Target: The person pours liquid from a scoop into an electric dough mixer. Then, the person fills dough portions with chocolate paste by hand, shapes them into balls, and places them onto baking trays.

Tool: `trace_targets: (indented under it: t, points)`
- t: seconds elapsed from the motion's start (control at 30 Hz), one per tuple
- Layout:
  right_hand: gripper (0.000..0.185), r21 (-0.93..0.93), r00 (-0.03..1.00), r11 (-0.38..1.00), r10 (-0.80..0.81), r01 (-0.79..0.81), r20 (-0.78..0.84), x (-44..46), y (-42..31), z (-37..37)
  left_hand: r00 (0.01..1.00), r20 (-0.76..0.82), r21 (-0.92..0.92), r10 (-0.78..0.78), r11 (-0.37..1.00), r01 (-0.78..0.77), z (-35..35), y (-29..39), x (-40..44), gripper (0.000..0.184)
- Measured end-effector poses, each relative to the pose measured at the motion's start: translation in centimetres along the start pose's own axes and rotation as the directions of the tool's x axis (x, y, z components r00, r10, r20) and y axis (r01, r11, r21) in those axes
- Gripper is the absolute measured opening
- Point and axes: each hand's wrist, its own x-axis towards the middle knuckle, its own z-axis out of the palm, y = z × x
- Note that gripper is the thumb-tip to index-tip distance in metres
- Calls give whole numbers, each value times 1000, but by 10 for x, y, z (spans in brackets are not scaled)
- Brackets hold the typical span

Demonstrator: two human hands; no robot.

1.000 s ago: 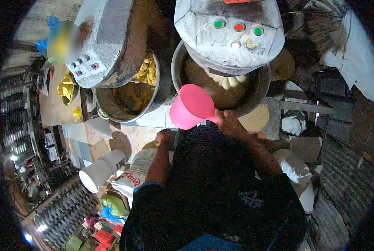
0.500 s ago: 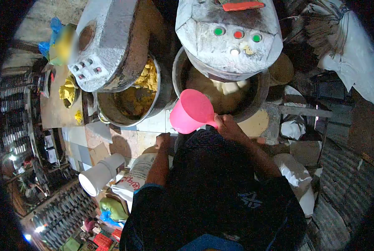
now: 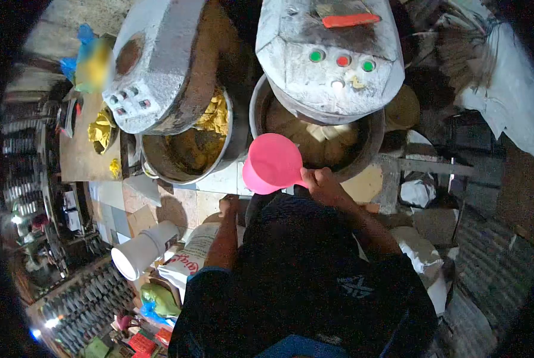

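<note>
My right hand (image 3: pixel 325 186) is closed around the handle of a pink plastic dipper (image 3: pixel 273 162). The dipper's round mouth faces up towards me, and it is held in front of my body, at the near rim of the right mixing bowl (image 3: pixel 256 113). Inside that bowl lies a pale brownish mass (image 3: pixel 314 146) with some whitish lumps on it. Lower and to the left, my left hand (image 3: pixel 230 205) has its fingers curled beside a dark grey edge; what it grips, if anything, is hidden.
A white mixer head (image 3: pixel 332 89) with green and red buttons overhangs the right bowl. Another mixer (image 3: pixel 153 65) stands left over a bowl (image 3: pixel 222 149) with yellow material. A white bucket (image 3: pixel 144 250) and a printed sack (image 3: pixel 195 247) are at lower left; white bags (image 3: pixel 419 247) at right.
The pink dipper has turned so that its mouth faces me more. My right hand has lowered slightly with it. The whole view has shifted a little; my left hand stays low at the left.
</note>
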Motion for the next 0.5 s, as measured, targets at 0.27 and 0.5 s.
trace_targets:
  t: [0.27,0.5]
  points:
    - [34,204,996,977,80,-68,-50,71,-79,-92,990,-139,-171,10,985,-34,-96,8,-7,25]
    - [38,14,992,996,-91,92,-85,168,-150,-149,890,-440,-395,-117,916,-74,-205,-111,22,27]
